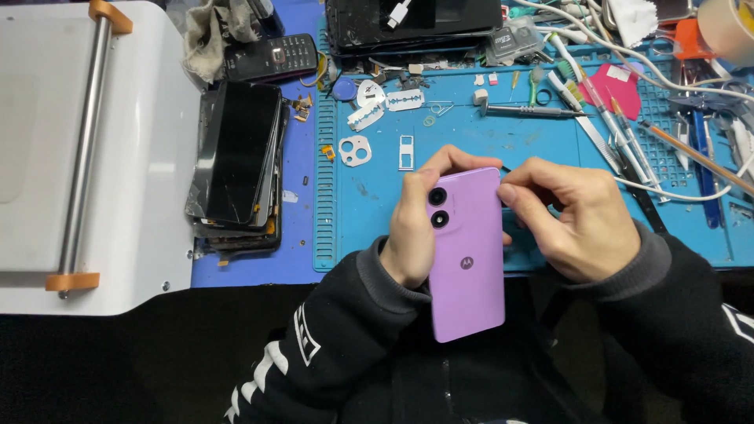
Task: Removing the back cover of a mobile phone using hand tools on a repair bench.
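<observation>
A lilac smartphone (469, 267) is held back side up over the front edge of the blue work mat (377, 204), its two round camera lenses near the top left. My left hand (412, 224) grips its left edge and top corner. My right hand (573, 224) is pinched against the phone's upper right edge, with a thin dark tool tip showing just above the fingers.
A stack of cracked phone screens (239, 161) lies left of the mat beside a white machine (86, 149). A keypad phone (271, 56), razor blades (385, 106), a SIM tray (406, 152), tweezers and brushes (605, 118), and cables (667, 71) lie scattered behind.
</observation>
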